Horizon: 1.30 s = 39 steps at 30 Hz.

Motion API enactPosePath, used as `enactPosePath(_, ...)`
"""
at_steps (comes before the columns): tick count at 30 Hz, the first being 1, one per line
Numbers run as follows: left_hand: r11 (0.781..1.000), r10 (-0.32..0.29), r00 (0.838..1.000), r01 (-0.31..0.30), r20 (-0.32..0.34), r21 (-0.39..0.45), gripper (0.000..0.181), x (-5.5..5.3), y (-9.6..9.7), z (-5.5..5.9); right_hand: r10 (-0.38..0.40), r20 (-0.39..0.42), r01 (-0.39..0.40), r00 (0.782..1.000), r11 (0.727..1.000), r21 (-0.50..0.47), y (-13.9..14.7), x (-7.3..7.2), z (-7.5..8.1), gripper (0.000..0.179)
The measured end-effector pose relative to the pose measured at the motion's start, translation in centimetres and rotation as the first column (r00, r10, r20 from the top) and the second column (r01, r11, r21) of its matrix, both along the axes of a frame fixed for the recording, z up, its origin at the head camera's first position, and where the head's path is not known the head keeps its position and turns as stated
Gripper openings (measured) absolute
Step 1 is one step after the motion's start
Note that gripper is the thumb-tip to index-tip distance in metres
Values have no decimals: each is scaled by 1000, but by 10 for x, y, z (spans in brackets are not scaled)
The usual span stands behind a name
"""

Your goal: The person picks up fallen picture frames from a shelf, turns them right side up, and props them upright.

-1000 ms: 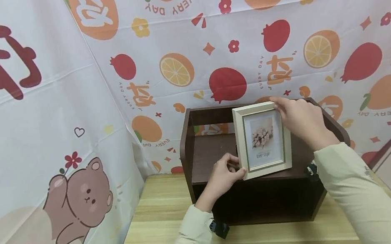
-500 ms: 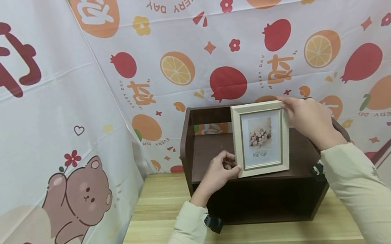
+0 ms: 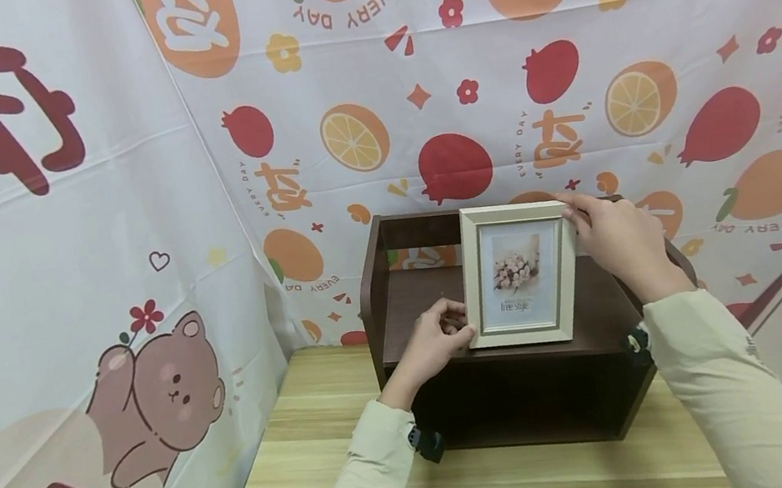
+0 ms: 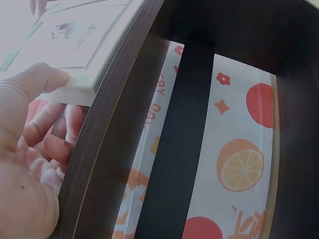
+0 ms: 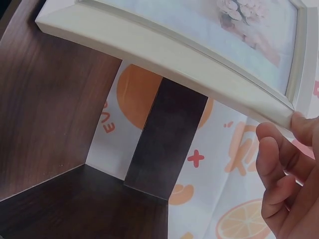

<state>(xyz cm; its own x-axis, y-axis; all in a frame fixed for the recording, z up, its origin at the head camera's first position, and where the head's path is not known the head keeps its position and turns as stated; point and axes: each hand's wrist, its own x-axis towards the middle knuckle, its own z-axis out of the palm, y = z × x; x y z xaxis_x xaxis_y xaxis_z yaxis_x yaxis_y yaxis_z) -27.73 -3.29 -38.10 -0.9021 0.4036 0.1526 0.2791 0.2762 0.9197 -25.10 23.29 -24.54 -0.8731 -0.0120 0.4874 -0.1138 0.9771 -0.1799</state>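
A cream picture frame point(image 3: 476, 282) with a flower print stands on the upper board of a dark brown desk shelf point(image 3: 414, 299), close to its front edge. My left hand point(image 3: 436, 343) pinches the frame's lower left edge. In the left wrist view the thumb of my left hand point(image 4: 25, 144) lies on the frame's face, its fingers curled behind. My right hand point(image 3: 619, 244) holds the upper right corner. The right wrist view shows the thumb and fingers of my right hand point(image 5: 291, 169) pinching that corner of the picture frame point(image 5: 164, 59).
The shelf stands on a light wood table point(image 3: 312, 424) and has side panels and a back rail point(image 3: 423, 231). Its lower compartment point(image 3: 521, 402) is dark. A fruit-print cloth point(image 3: 363, 54) hangs behind, and a bear-print cloth point(image 3: 177, 386) hangs on the left.
The picture frame has shifted slightly left and turned to face more squarely forward. Both hands have kept hold of it, the right one moving a little to the right.
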Motion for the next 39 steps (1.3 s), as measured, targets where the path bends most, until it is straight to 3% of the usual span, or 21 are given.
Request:
enactPosePath(14, 998, 50, 999, -50, -15, -24, 32, -5, 0, -1, -10, 5, 10, 1000, 1000, -5, -3, -4, -2, 37)
enactPosePath(30, 998, 59, 998, -59, -24, -7, 33, -6, 2, 0, 2, 12, -1, 1000, 1000, -31, -2, -6, -3, 38)
enactPosePath(39, 997, 79, 995, -79, -54, 4, 44, -5, 1, -5, 55, -59, -58, 997, 998, -39, -1, -4, -16, 46)
